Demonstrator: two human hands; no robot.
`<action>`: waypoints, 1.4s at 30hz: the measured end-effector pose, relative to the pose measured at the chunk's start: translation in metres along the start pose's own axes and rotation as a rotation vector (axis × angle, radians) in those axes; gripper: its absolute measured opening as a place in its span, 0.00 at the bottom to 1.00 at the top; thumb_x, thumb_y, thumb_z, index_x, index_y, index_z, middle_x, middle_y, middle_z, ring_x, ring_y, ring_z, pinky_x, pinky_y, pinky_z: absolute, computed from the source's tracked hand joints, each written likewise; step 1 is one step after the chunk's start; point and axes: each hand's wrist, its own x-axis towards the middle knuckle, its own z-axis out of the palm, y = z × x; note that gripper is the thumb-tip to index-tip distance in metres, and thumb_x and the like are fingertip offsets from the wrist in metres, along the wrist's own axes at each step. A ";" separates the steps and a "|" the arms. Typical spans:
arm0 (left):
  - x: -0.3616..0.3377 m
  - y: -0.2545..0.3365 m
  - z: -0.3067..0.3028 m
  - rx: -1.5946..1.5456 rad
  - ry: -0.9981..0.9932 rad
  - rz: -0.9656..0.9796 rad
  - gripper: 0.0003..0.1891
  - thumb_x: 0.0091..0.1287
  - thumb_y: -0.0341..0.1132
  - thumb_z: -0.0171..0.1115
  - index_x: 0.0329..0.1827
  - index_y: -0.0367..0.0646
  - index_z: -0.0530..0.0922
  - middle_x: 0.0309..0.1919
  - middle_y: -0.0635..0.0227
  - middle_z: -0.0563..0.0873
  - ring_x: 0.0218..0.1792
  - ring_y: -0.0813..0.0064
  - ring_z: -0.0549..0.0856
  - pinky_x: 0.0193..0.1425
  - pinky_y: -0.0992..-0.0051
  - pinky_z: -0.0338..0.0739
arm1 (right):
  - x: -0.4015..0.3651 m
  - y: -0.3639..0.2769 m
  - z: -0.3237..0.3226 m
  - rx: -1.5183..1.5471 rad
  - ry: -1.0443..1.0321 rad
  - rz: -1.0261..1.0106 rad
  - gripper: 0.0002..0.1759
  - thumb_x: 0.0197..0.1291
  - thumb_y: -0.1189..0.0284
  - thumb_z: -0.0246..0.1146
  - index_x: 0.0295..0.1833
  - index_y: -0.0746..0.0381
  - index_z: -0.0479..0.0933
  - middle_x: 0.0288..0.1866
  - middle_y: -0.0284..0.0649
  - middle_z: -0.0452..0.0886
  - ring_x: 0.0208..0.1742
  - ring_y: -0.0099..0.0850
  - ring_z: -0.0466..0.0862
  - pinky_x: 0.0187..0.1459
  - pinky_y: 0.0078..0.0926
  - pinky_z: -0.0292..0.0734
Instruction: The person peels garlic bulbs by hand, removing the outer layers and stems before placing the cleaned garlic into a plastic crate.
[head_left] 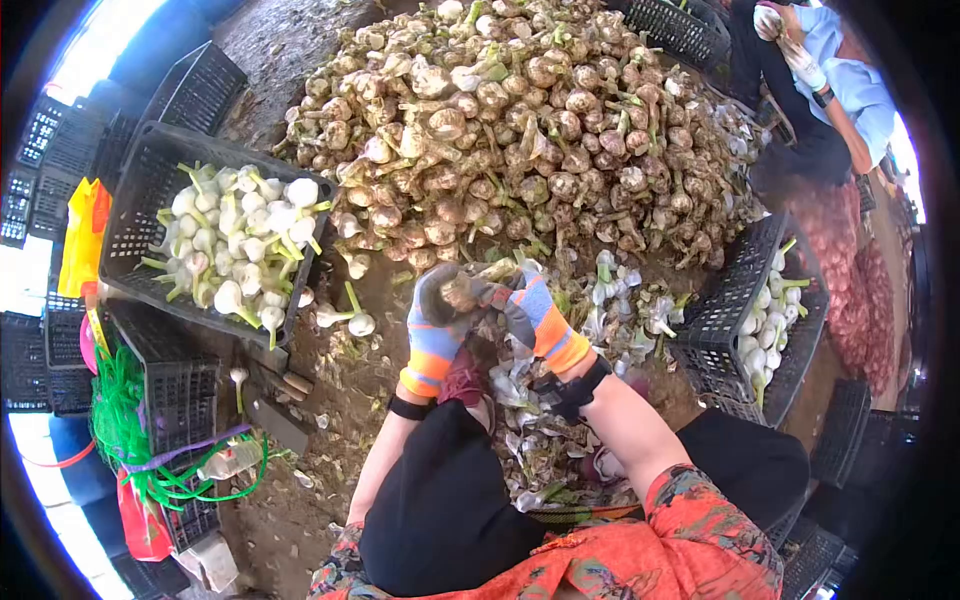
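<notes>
My left hand (437,325), in a grey, blue and orange glove, is closed around a dirty, brown-skinned garlic bulb (461,294). The bulb's stem points to the right, toward my right hand (541,318), which wears a matching glove. Those right fingers are bent in at the stem side and look closed on the same bulb, though their tips are partly hidden. Just beyond both hands rises a big heap of unpeeled garlic (540,130). Stripped white skins (520,400) lie on the ground below my hands, between my legs.
A black crate of cleaned white garlic (140,230) stands at left, another crate (700,345) at right. A loose bulb (361,324) lies near the left crate. Green netting (120,410) and a plastic bottle (230,460) are lower left. Another person (850,90) sits upper right, beside red mesh sacks (845,290).
</notes>
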 end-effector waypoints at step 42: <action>0.006 0.081 -0.001 0.008 -0.563 -0.282 0.40 0.44 0.26 0.73 0.64 0.38 0.65 0.52 0.66 0.77 0.48 0.80 0.76 0.55 0.77 0.70 | -0.007 -0.013 -0.064 -0.955 0.408 -0.155 0.11 0.51 0.73 0.60 0.40 0.64 0.80 0.34 0.43 0.83 0.36 0.32 0.82 0.40 0.26 0.76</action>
